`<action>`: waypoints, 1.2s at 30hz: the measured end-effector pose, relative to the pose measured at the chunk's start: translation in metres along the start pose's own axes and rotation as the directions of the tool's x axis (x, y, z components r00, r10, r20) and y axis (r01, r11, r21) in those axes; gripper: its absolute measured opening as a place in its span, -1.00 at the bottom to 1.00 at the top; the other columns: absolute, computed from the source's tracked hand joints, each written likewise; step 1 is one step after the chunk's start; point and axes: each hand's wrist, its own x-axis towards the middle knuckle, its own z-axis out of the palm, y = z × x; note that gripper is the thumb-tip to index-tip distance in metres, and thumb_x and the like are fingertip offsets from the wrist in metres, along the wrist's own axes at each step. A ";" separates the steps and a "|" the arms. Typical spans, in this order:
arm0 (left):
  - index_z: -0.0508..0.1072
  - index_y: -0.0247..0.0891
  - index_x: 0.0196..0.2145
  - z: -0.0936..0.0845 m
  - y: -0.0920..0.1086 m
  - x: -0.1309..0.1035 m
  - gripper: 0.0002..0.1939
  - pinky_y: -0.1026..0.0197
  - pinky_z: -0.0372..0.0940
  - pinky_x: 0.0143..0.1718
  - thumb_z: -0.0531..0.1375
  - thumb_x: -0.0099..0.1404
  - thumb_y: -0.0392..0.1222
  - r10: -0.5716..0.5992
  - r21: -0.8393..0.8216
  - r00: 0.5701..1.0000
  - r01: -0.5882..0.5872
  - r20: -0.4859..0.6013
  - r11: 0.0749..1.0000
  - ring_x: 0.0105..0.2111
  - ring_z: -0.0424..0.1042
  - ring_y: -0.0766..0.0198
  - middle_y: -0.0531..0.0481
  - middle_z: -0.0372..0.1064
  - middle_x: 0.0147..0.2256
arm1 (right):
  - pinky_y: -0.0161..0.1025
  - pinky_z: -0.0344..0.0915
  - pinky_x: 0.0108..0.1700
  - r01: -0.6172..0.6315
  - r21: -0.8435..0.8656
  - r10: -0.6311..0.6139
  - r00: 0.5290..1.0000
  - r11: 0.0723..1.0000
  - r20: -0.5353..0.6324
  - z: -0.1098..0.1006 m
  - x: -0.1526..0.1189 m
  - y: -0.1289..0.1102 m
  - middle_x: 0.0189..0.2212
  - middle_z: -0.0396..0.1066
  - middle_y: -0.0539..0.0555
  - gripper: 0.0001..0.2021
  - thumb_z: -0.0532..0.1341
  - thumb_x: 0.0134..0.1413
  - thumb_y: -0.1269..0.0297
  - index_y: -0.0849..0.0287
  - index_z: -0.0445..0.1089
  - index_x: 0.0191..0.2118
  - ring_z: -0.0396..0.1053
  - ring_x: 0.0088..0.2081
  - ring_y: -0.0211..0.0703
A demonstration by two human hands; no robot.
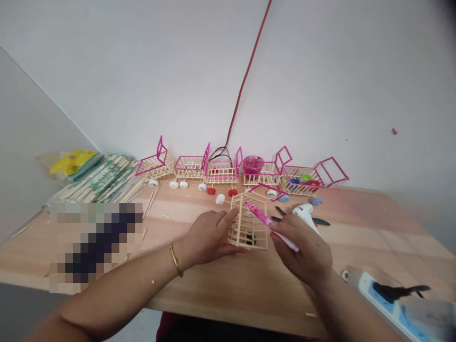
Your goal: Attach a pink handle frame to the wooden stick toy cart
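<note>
My left hand (210,237) grips the left side of a small cart (241,223) built from wooden sticks, which is tilted over the table. Its sticks are mostly bare wood, with pink ones (272,190) at the far end. A dark round wheel (251,237) shows through the bars. In my right hand (302,251) is a paintbrush (261,217), pinched between thumb and fingers. The brush is stained pink toward its dark tip, and its handle end is white. That tip lies in front of the cart's upper bars; whether it touches them I cannot tell.
Several similar carts (190,164) stand along the wall, one carrying a pink-stained cup (253,165). A white glue gun (303,211) lies behind my right hand. Bagged sticks (103,183) are at left, a power strip (386,304) at right. A pixelated patch covers the left front.
</note>
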 end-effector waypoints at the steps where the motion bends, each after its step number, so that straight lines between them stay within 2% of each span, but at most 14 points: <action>1: 0.10 -0.31 0.27 0.000 0.000 0.000 -0.06 -0.03 0.42 -0.21 0.28 0.18 0.35 -0.002 -0.005 1.000 0.002 0.004 1.000 -0.19 0.56 -0.08 -0.23 0.53 -0.11 | -0.23 0.36 -0.38 -0.007 -0.003 0.007 1.000 1.000 0.006 0.000 0.000 0.000 -0.43 0.43 0.05 -0.66 0.22 0.17 0.54 0.14 0.39 0.04 0.39 -0.43 -0.16; 7: 0.11 -0.33 0.27 0.005 -0.004 -0.001 -0.07 -0.05 0.42 -0.22 0.25 0.21 0.36 0.030 0.027 0.999 -0.029 -0.021 0.999 -0.21 0.56 -0.08 -0.26 0.53 -0.12 | -0.20 0.38 -0.37 -0.029 0.025 0.030 0.999 0.999 -0.034 0.000 -0.007 0.004 -0.40 0.44 0.07 -0.62 0.24 0.13 0.57 0.15 0.40 0.06 0.43 -0.41 -0.13; 13: 0.10 -0.33 0.28 0.005 -0.005 -0.002 -0.08 -0.05 0.41 -0.19 0.23 0.23 0.37 0.052 0.038 0.998 -0.051 -0.031 0.998 -0.19 0.56 -0.08 -0.26 0.53 -0.12 | -0.16 0.40 -0.34 -0.038 -0.020 0.036 0.995 0.999 -0.091 -0.001 -0.011 0.005 -0.39 0.48 0.07 -0.60 0.25 0.14 0.55 0.11 0.40 0.08 0.44 -0.40 -0.11; 20: 0.12 -0.39 0.24 0.004 -0.004 -0.002 -0.08 -0.06 0.42 -0.21 0.27 0.20 0.35 0.077 0.068 0.996 -0.073 -0.048 0.995 -0.22 0.56 -0.09 -0.26 0.54 -0.14 | -0.16 0.39 -0.37 -0.018 0.055 0.023 0.996 0.998 -0.091 -0.001 -0.011 0.005 -0.40 0.48 0.09 -0.55 0.25 0.10 0.60 0.15 0.40 0.11 0.43 -0.41 -0.11; 31: 0.08 -0.38 0.26 0.006 -0.003 -0.004 -0.06 -0.01 0.38 -0.28 0.28 0.20 0.32 0.160 0.130 0.983 -0.148 -0.092 0.980 -0.31 0.52 -0.02 -0.17 0.51 -0.24 | -0.14 0.42 -0.37 -0.007 0.026 0.010 0.995 1.000 -0.100 -0.004 -0.009 0.005 -0.41 0.49 0.10 -0.56 0.22 0.13 0.58 0.12 0.37 0.12 0.44 -0.40 -0.10; 36: 0.07 -0.38 0.24 0.004 -0.002 -0.004 -0.10 0.01 0.38 -0.30 0.23 0.24 0.35 0.178 0.147 0.971 -0.155 -0.159 0.977 -0.34 0.52 0.01 -0.15 0.51 -0.26 | -0.12 0.42 -0.36 0.001 0.046 0.005 0.993 0.999 -0.121 -0.005 -0.009 0.004 -0.41 0.48 0.11 -0.54 0.22 0.12 0.60 0.16 0.38 0.13 0.42 -0.39 -0.10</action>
